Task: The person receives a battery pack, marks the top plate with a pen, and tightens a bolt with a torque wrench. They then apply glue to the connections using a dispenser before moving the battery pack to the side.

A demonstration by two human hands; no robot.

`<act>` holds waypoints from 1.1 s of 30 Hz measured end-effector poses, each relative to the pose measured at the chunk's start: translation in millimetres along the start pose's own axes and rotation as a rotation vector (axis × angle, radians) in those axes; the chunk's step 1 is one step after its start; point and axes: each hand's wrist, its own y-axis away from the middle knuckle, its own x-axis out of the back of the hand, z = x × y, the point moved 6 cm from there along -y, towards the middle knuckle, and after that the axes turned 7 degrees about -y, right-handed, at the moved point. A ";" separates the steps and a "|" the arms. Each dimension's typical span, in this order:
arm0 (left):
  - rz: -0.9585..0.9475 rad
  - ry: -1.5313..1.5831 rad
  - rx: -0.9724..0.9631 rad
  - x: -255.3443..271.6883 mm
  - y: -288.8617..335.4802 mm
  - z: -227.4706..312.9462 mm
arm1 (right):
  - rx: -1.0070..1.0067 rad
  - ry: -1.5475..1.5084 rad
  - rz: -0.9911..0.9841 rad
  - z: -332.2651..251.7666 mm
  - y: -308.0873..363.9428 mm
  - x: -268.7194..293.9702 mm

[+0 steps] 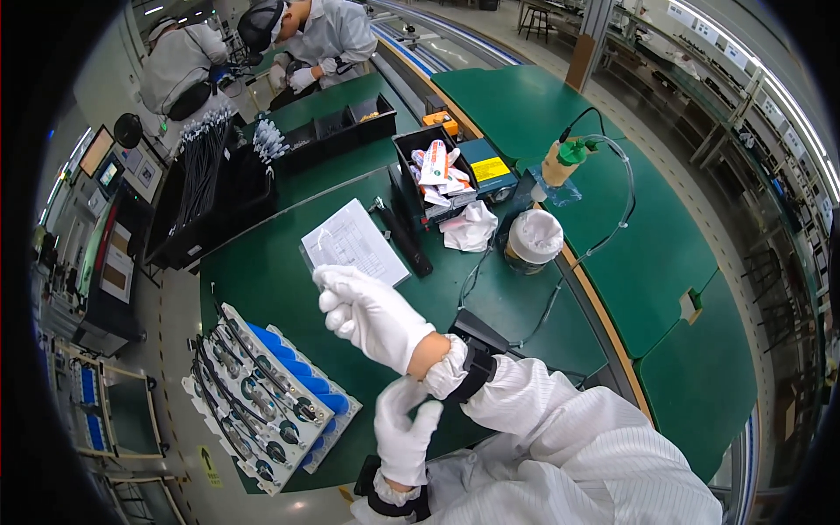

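My right hand (372, 317), in a white glove, is raised over the green worktable with its fingers curled in. Whether anything lies inside those fingers is hidden. Below it, my left hand (405, 430), gloved too, holds nothing I can see. Its thumb stands apart from the fingers, whose tips come close to my right wrist. To the left of both hands lies a pale metal battery module (254, 402) with blue cells along one side and black cables across its top. A printed sheet (354, 243) lies just beyond my right hand, beside a black tool shaped like a screwdriver (404, 238).
A black bin (437, 179) holds white packets; a crumpled cloth (470, 227), a white-topped jar (534, 238) and a green-capped bottle (564, 162) stand nearby. Black cables (206, 171) fill a box at the far left. Two people work at the back.
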 end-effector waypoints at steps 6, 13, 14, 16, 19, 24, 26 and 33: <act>-0.036 -0.385 -0.155 -15.1 6.8 36.2 | 0.257 0.287 0.140 -21.4 4.2 7.1; -0.031 -0.752 -0.354 -30.0 1.9 34.6 | 0.446 0.417 0.242 -30.6 15.2 13.2; -0.008 -0.757 -0.329 -31.8 1.4 33.1 | 0.477 0.397 0.266 -33.0 16.6 16.1; 0.016 -0.759 -0.301 -33.0 -1.1 31.5 | 0.493 0.394 0.276 -35.8 18.9 16.8; 0.019 -0.733 -0.306 -28.5 -8.3 28.3 | 0.502 0.292 0.253 -38.4 15.8 21.2; 0.015 -0.614 -0.374 -19.9 -14.5 24.0 | 0.221 -0.219 0.131 -35.8 13.4 21.5; -0.044 -0.398 -0.203 -17.8 -15.7 10.1 | 0.131 -0.305 0.110 -37.6 17.7 13.7; -0.034 -0.556 -0.334 -12.4 -27.8 11.0 | 0.021 -0.482 -0.148 -54.2 40.6 -39.3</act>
